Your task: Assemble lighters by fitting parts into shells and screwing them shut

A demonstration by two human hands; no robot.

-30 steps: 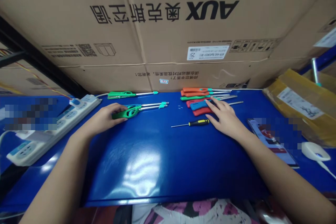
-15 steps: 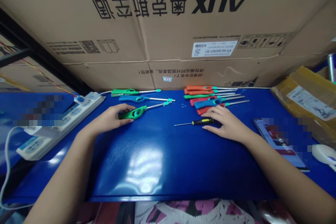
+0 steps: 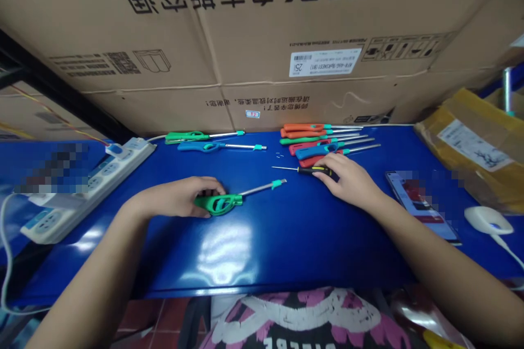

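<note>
My left hand (image 3: 180,197) is closed around the handle of a green long-nosed gas lighter (image 3: 229,200), which lies on the blue table (image 3: 262,240) with its metal tube pointing right. My right hand (image 3: 352,180) is closed on the black and yellow handle of a small screwdriver (image 3: 305,170), its thin shaft pointing left. Just beyond that hand lies a pile of several orange, green, red and blue lighters (image 3: 319,142). A green lighter (image 3: 192,136) and a blue lighter (image 3: 213,146) lie side by side at the back left.
A big cardboard box (image 3: 262,38) walls off the back of the table. A white power strip (image 3: 82,185) lies at the left. A phone (image 3: 421,207), a tape roll (image 3: 489,221) and a yellow-brown parcel (image 3: 475,147) are at the right.
My left hand has pulled the green lighter away from the two at the back, toward me and the table's middle. My right hand has left the lighter pile and closed on the screwdriver.
</note>
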